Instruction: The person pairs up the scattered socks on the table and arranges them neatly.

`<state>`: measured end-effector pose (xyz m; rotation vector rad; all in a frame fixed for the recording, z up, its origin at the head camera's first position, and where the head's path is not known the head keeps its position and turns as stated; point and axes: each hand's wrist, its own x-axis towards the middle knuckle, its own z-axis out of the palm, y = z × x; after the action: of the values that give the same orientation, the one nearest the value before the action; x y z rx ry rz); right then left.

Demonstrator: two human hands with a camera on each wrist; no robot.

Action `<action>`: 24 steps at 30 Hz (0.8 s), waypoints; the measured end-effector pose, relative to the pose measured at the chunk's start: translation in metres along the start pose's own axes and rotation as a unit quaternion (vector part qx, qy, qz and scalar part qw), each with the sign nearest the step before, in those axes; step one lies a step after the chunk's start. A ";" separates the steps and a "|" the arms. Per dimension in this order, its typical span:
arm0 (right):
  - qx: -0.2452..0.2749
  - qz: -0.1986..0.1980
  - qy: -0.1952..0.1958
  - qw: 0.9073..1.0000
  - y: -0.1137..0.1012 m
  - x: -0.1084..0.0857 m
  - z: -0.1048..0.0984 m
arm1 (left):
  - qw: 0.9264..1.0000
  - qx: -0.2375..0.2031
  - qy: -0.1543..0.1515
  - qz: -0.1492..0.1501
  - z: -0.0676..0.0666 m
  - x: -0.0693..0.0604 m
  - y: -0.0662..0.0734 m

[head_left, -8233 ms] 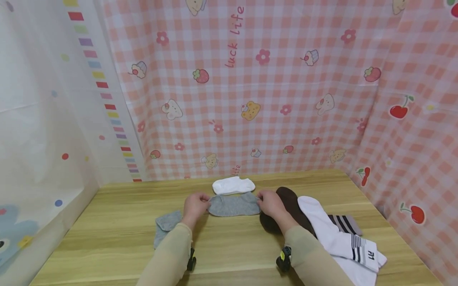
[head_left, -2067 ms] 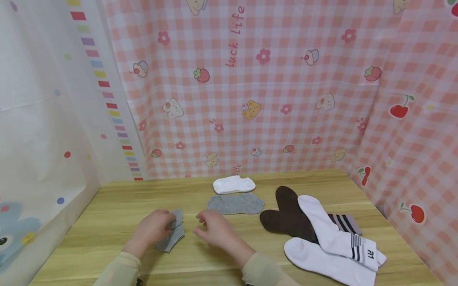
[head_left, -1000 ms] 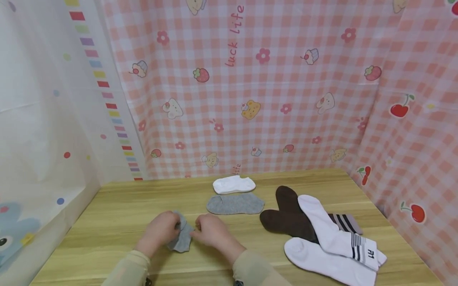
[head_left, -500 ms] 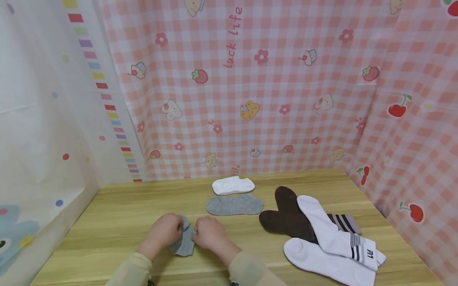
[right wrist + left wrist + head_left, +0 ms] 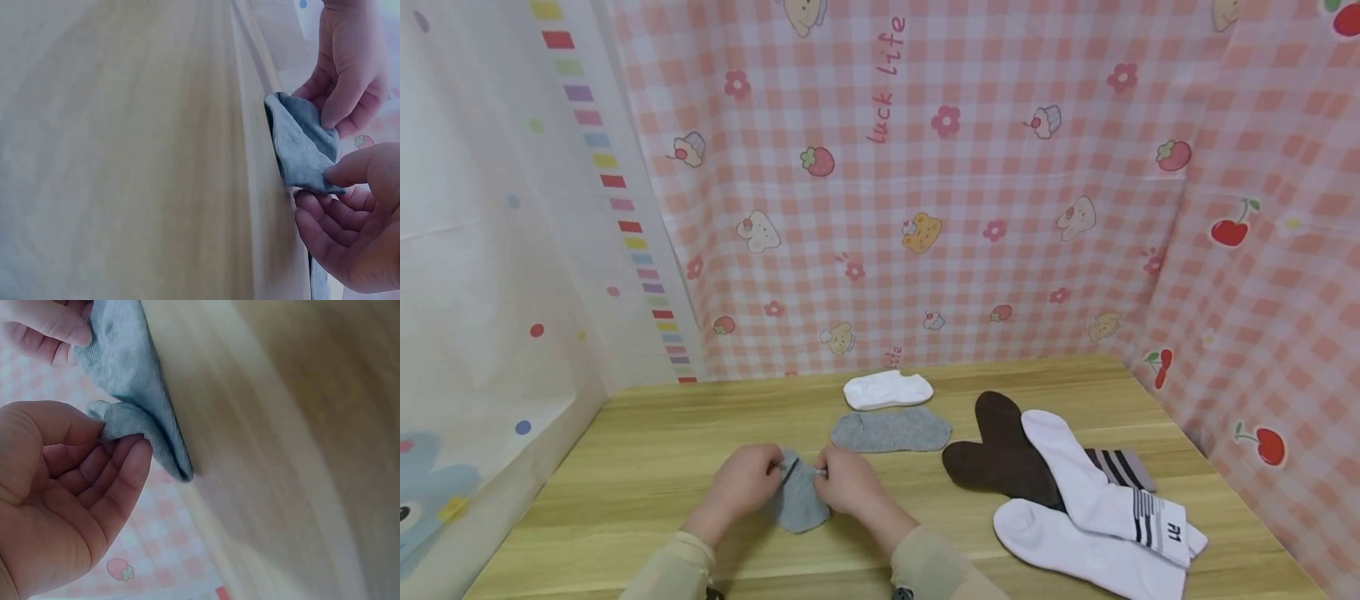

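Observation:
A small grey ankle sock (image 5: 802, 502) is stretched between both hands just above or on the wooden table in the head view, partly folded over itself. My left hand (image 5: 745, 482) pinches its left edge; in the left wrist view the thumb and fingers of the left hand (image 5: 62, 494) hold a folded-over flap of the sock (image 5: 134, 419). On the other edge, my right hand (image 5: 852, 483) grips the fabric between thumb and fingers, also seen in the right wrist view, where the right hand (image 5: 359, 219) pinches a corner of the sock (image 5: 300, 140).
A second grey sock (image 5: 891, 429) lies flat behind the hands, with a white ankle sock (image 5: 889, 391) beyond it. To the right are overlapping brown socks (image 5: 1003, 467) and long white socks (image 5: 1090, 542) with dark stripes. A checked curtain (image 5: 850, 208) hangs behind the table (image 5: 647, 467).
Both hands have left the flat grey sock behind. The left hand picked up the folded grey sock at the left and shifted it rightward; the right hand joined, and the sock is now spread wider.

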<state>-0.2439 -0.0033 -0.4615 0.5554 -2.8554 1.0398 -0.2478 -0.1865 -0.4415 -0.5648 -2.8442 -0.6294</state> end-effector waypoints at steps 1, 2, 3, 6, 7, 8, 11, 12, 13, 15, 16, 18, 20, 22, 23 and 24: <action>0.007 0.000 0.004 1.000 0.001 0.000 -0.001 | 1.000 -0.008 0.005 -0.002 -0.001 0.000 0.000; 0.013 0.001 0.008 1.000 0.002 0.000 -0.002 | 1.000 -0.016 0.009 -0.004 -0.002 0.000 0.000; 0.019 0.001 0.012 1.000 0.003 0.001 -0.003 | 1.000 -0.021 0.011 -0.007 -0.003 0.000 0.000; 0.035 0.001 0.020 0.999 0.006 0.001 -0.007 | 0.999 -0.041 0.012 -0.023 -0.006 0.000 -0.001; 0.040 0.000 0.024 0.999 0.007 0.002 -0.009 | 0.998 -0.048 0.012 -0.029 -0.007 0.000 -0.001; 0.044 0.000 0.028 0.999 0.008 0.002 -0.010 | 0.998 -0.053 0.012 -0.034 -0.008 0.000 0.000; 0.052 -0.009 0.043 0.998 0.012 0.001 -0.015 | 0.996 -0.072 0.011 -0.046 -0.011 0.001 0.000; 0.056 -0.010 0.046 0.997 0.013 0.001 -0.017 | 0.995 -0.080 0.012 -0.050 -0.012 0.001 -0.001; 0.060 -0.012 0.050 0.997 0.014 0.001 -0.019 | 0.995 -0.085 0.015 -0.053 -0.013 0.001 -0.001; 0.065 -0.014 0.057 0.996 0.017 0.001 -0.024 | 0.993 -0.100 0.021 -0.059 -0.015 0.001 -0.002; 0.071 -0.012 0.057 0.996 0.018 0.001 -0.027 | 0.992 -0.104 0.026 -0.061 -0.016 0.001 -0.003; 0.078 -0.007 0.058 0.995 0.020 0.001 -0.032 | 0.991 -0.114 0.035 -0.068 -0.018 0.001 -0.004; 0.085 0.000 0.060 0.995 0.022 0.001 -0.037 | 0.989 -0.122 0.041 -0.075 -0.020 0.002 -0.004; 0.092 0.007 0.060 0.994 0.024 0.001 -0.042 | 0.986 -0.138 0.044 -0.087 -0.022 0.002 -0.003; 0.095 0.008 0.062 0.994 0.025 0.002 -0.045 | 0.983 -0.149 0.044 -0.097 -0.024 0.002 -0.002; 0.097 0.009 0.066 0.993 0.026 0.002 -0.047 | 0.980 -0.161 0.045 -0.107 -0.024 0.002 -0.001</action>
<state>-0.2583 0.0442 -0.4410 0.4532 -2.6688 1.3136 -0.2480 -0.1974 -0.4194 -0.2641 -2.7547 -1.1371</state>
